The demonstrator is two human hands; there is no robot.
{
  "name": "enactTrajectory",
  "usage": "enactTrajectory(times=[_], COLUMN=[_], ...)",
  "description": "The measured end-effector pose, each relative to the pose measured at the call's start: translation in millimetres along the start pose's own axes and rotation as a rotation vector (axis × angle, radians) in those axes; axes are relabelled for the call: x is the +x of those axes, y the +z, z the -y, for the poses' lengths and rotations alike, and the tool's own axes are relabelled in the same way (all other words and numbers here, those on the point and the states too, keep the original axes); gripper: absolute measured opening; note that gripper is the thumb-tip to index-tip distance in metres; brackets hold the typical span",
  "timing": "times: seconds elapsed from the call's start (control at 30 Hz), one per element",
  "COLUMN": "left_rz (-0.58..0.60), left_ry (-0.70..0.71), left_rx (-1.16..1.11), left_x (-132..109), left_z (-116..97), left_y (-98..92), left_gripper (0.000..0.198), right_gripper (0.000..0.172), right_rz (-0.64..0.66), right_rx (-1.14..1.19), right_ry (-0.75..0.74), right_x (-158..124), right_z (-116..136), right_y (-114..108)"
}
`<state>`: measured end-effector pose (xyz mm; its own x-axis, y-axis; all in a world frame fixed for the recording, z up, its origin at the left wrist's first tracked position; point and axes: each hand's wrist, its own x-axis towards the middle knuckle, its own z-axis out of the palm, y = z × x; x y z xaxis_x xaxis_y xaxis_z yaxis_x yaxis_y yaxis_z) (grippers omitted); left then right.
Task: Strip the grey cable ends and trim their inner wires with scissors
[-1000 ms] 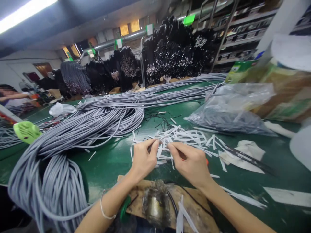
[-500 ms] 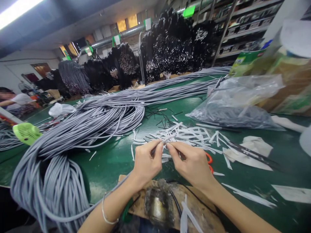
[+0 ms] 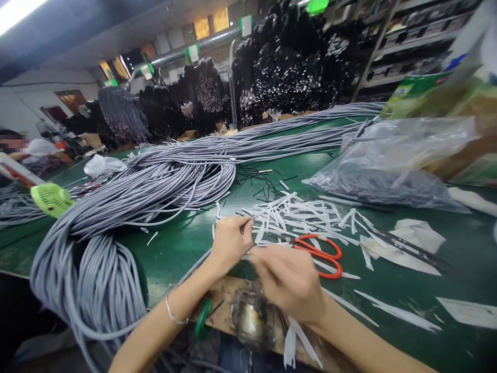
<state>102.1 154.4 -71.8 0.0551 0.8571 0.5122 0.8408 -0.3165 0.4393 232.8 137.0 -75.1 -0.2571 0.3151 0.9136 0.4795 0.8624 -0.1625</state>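
a light-green slotted plastic thing (image 3: 52, 199) stands just beside a thick bundle of gray cables (image 3: 104, 223), which sags over the near edge of the green table (image 3: 174, 251). one gray cable (image 3: 196, 264) runs past the left wrist into the left hand (image 3: 231, 243), its thumb and fingers pinched narrow around it, a thin tip showing at the fingertips. below, a metal cylinder (image 3: 247, 318) sits on a stained board (image 3: 219, 290). the right hand (image 3: 291, 280) is blurred, fingers bunched, close to the left fingertips; i cannot tell whether it holds anything. behind it lie white strips (image 3: 297, 212) and red-handled scissors (image 3: 316, 252), then a clear plastic bag (image 3: 392, 176) and a pale cloth (image 3: 419, 235) under a dark, slim tool (image 3: 411, 252).
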Motion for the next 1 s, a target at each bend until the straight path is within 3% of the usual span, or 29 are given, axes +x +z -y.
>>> enactTrajectory(times=[0.17,0.53,0.7,0.8,1.0], left_rz=[-0.041,-0.097,-0.067,-0.019,0.058], left_ry=[-0.054,0.114,0.148,0.070,-0.145], left_rx=[-0.214,-0.197,-0.190,-0.271,-0.489], left_x=[-3.2,-10.6,-12.1,-11.3,-10.7], left_z=[-10.4,-14.7,-14.7,-17.3,-23.2], left_y=[-12.9,-12.6,-13.5,-14.8,-14.7], left_gripper=[0.028,0.022,0.021,0.023,0.023], right_gripper=[0.021,0.025,0.023,0.022,0.020], right_rz=[0.014,0.054,0.092,0.100,-0.009], right_rx=[-0.175,-0.263,-0.093,0.067,0.064], right_ry=[0.218,0.221,0.312,0.356,0.154], right_x=[4.1,5.7,7.5,7.6,6.0], right_z=[-21.2,-18.3,-18.2,-18.0,-21.0], right_y=[-6.3,-5.6,-4.8,-4.6,-5.5])
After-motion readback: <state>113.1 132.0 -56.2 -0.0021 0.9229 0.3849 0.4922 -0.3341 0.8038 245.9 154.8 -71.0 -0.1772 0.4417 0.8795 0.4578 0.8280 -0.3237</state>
